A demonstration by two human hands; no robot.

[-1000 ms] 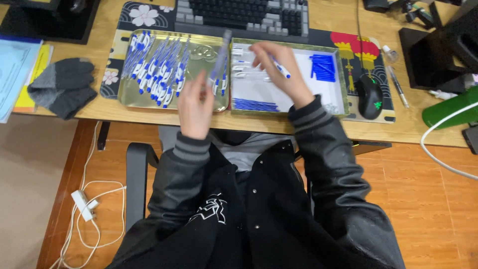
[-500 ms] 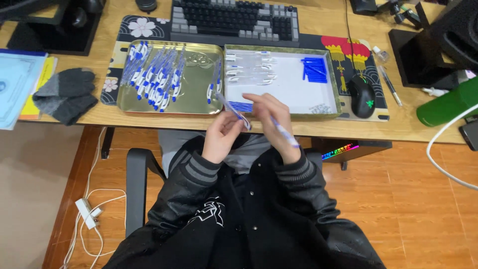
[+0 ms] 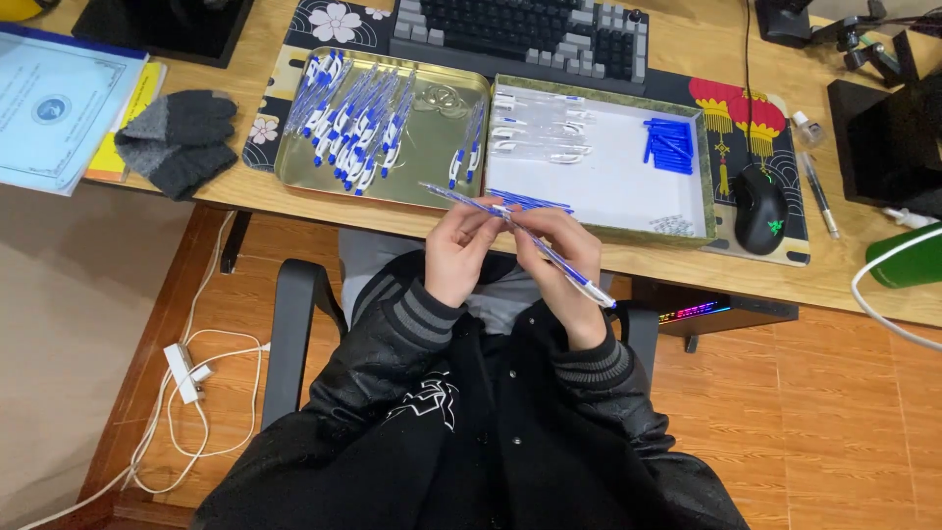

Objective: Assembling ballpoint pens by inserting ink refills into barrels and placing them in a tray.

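My left hand (image 3: 459, 250) and my right hand (image 3: 559, 265) are together above my lap, just in front of the desk edge. Between them they hold a clear and blue pen (image 3: 535, 245), slanted from upper left to lower right; a thinner blue part (image 3: 453, 194) sticks out past my left fingers. A gold metal tray (image 3: 432, 147) with several assembled blue pens (image 3: 355, 123) lies on the desk at the left. A white-lined tray (image 3: 608, 182) beside it holds clear barrels (image 3: 535, 128), blue caps (image 3: 669, 144) and blue refills (image 3: 530, 202).
Behind the trays is a keyboard (image 3: 520, 34). A black mouse (image 3: 760, 208) sits on a patterned mat at the right, with a green bottle (image 3: 908, 260) further right. Grey gloves (image 3: 177, 139) and papers (image 3: 54, 103) lie at the left. A power strip (image 3: 184, 368) and cables lie on the floor.
My hands came back from the trays toward my lap, bringing pen parts with them. They now hold the pen together closer to my body.
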